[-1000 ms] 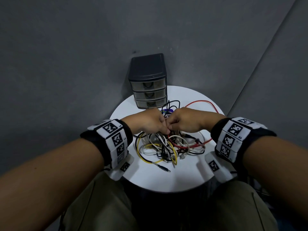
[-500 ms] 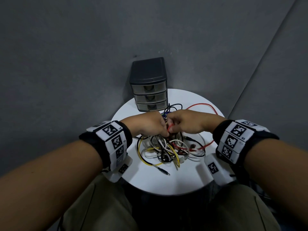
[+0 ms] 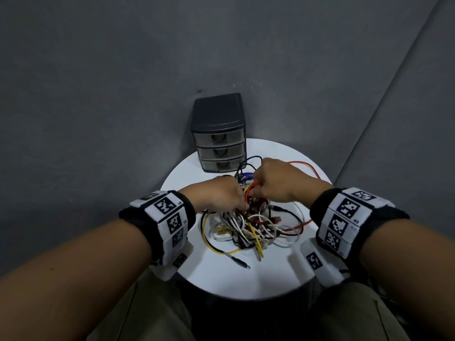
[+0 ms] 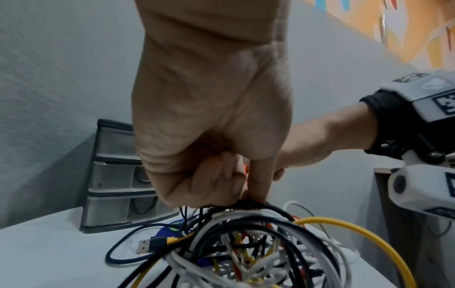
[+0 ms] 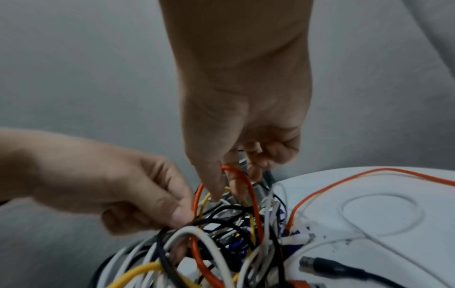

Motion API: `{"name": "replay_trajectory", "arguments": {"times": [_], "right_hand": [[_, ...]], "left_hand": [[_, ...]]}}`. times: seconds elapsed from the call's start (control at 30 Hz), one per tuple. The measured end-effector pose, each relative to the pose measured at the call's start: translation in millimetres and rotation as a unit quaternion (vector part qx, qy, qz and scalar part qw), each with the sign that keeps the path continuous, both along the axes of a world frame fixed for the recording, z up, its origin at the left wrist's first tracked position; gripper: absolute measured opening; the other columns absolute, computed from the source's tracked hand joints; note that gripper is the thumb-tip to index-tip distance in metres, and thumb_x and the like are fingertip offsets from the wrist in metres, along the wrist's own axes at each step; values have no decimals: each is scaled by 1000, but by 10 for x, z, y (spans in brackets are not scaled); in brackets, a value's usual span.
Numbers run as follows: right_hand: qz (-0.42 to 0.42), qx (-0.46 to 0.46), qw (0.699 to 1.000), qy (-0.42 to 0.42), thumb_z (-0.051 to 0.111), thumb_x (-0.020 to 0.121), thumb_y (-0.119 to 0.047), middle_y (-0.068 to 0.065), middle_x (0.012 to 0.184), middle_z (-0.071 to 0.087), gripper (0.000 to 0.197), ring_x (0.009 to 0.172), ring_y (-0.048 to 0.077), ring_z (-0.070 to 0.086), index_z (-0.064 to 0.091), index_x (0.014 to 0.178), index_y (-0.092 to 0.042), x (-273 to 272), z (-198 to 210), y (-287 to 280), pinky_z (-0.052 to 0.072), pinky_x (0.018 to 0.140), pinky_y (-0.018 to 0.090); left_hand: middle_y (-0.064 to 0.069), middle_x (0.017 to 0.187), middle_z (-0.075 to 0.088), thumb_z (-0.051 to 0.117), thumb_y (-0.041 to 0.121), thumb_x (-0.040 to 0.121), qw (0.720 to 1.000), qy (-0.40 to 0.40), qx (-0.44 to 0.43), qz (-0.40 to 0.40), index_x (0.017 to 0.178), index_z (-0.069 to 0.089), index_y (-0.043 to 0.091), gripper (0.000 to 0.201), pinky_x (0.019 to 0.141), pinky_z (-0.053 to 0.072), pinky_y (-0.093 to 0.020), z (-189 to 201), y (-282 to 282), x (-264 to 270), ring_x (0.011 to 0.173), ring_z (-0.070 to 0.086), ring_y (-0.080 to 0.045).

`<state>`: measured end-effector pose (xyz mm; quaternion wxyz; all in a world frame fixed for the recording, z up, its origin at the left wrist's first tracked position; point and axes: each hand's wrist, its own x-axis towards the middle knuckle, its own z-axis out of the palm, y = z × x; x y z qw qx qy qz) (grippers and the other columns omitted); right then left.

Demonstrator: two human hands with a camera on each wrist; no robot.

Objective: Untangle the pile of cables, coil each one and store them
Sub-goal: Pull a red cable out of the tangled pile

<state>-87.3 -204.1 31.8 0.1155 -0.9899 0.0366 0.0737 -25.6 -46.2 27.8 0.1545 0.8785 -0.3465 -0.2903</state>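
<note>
Fingers (image 5: 256, 173) of the right hand (image 3: 278, 183) are curled down into the top of the cable pile (image 3: 251, 225), and a loop of the red cable (image 5: 246, 187) arches up over them — it reads as hooked or pinched between thumb and fingers, exact contact partly hidden by the hand. Left hand (image 3: 219, 195) is curled too, thumb and fingertips pinching strands at the near top of the tangle; in the left wrist view its fingertips (image 4: 258, 194) sit on a black cable (image 4: 258, 206) at the crown of the bundle. Which strand it actually grips — cannot tell. Both hands nearly touch each other over the middle of the pile.

Pile lies on the round white table (image 3: 270, 281), directly under and just in front of both hands: white, black, yellow and red cables knotted together. Red cable also runs out in a wide loop to the right rim of the table. A yellow cable (image 3: 216, 249) loops out on the left side, and a black plug end (image 3: 240, 263) lies loose on the near side, apart from the hands. A USB plug (image 4: 145, 247) rests on the table beside the tangle.

Small dark three-drawer unit (image 3: 219, 134) stands at the far edge of the table, just beyond the pile, drawers closed.
</note>
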Motion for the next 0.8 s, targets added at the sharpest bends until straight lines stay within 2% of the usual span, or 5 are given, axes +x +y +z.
{"name": "replay_trajectory", "arguments": {"times": [0.17, 0.4, 0.57, 0.7, 0.8], "right_hand": [[156, -33, 987, -20, 68, 87, -26, 2, 95, 58, 7, 88, 23, 57, 66, 90, -20, -14, 10, 48, 48, 73, 39], [176, -15, 983, -53, 66, 94, -26, -8, 75, 53, 7, 75, 16, 50, 70, 91, -21, 7, 5, -43, 34, 67, 29], [12, 55, 986, -158, 56, 98, -21, -3, 74, 62, 18, 77, 25, 58, 54, 80, -21, 43, -14, -166, 46, 68, 36], [-108, 130, 975, -145, 44, 99, -15, 8, 77, 69, 20, 75, 28, 68, 47, 80, -21, 88, -138, -290, 57, 74, 44], [-197, 173, 956, -134, 50, 97, -10, 13, 78, 72, 12, 80, 29, 69, 49, 87, -16, 113, -157, -361, 57, 74, 43]], "left_hand": [[-5, 76, 60, 70, 31, 93, 1000, 22, -6, 5, 93, 76, 5, 27, 70, 37, -31, -76, 8, 86, 75, 50, -18], [-5, 81, 72, 70, 34, 95, 998, 29, -49, 12, 83, 82, 25, 19, 72, 42, -28, -145, 47, 109, 75, 55, -11], [-7, 87, 76, 73, 35, 92, 998, 33, -60, 14, 81, 83, 24, 18, 72, 45, -28, -159, 50, 124, 75, 59, -10], [11, 77, 73, 74, 32, 92, 998, 29, -49, -4, 91, 82, 19, 15, 71, 45, -20, -149, 59, 112, 73, 60, -2], [8, 80, 75, 74, 31, 92, 999, 25, -33, -20, 93, 82, 16, 17, 70, 45, -19, -132, 54, 111, 73, 59, -2]]}}
